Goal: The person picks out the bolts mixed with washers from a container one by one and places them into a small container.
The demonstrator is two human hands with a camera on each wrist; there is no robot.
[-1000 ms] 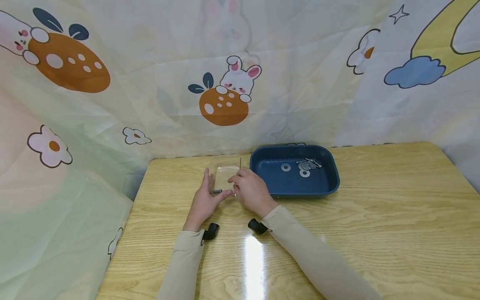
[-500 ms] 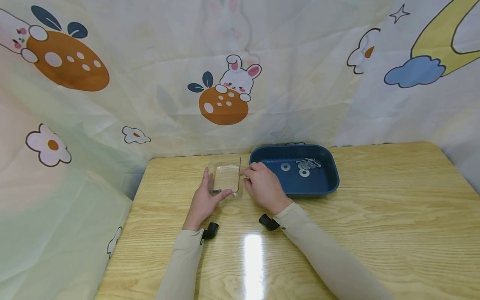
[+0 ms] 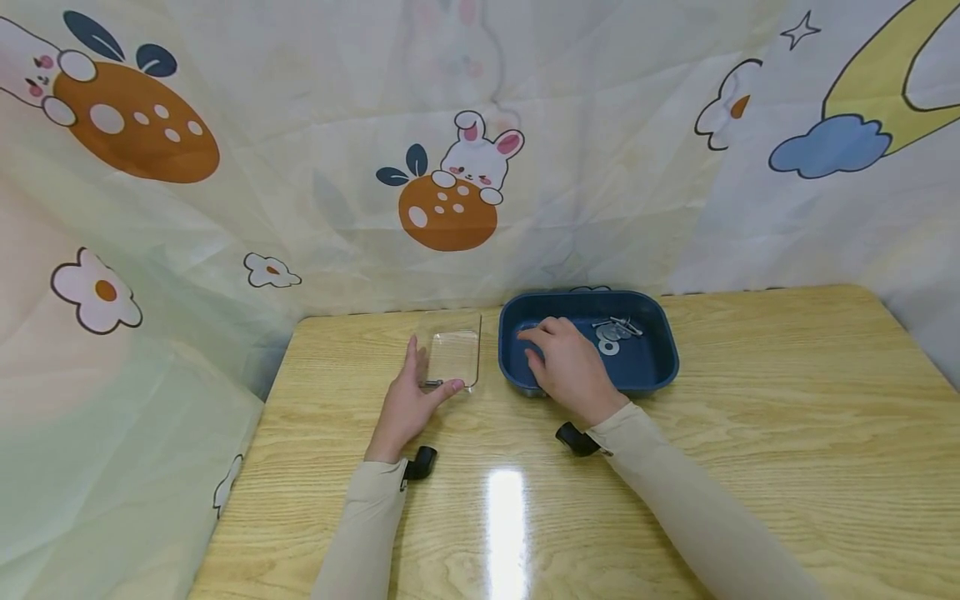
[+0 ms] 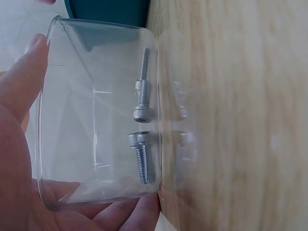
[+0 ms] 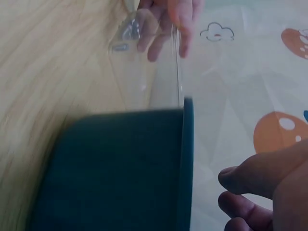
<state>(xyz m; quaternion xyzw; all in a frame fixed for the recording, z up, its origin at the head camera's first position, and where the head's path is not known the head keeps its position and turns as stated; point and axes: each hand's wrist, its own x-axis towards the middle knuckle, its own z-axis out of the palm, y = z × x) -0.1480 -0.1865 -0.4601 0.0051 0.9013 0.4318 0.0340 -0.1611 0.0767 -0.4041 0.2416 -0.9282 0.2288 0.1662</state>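
Note:
My left hand (image 3: 405, 407) holds a clear plastic box (image 4: 110, 110) at its near left corner, thumb along the near side and fingers round the left side. Inside the box lie several socket head screws (image 4: 142, 108), seen closely in the left wrist view. Over the left part of a dark blue tray (image 3: 658, 358) hangs my right hand (image 3: 573, 367), its fingers loosely bent. In the right wrist view the thumb (image 5: 240, 177) stands apart from the fingers, and nothing shows between them. Washers (image 3: 609, 347) and several screws (image 3: 622, 325) lie in the tray's right part.
The wooden table (image 3: 787, 433) runs up to a printed cloth (image 3: 600, 167) at the back. More cloth (image 3: 135, 417) hangs along the left side. The tray stands just right of the box, with a narrow gap between them.
My right hand has moved right, from over the clear box to over the tray, and now covers the left washer there. My left hand has stayed on the box.

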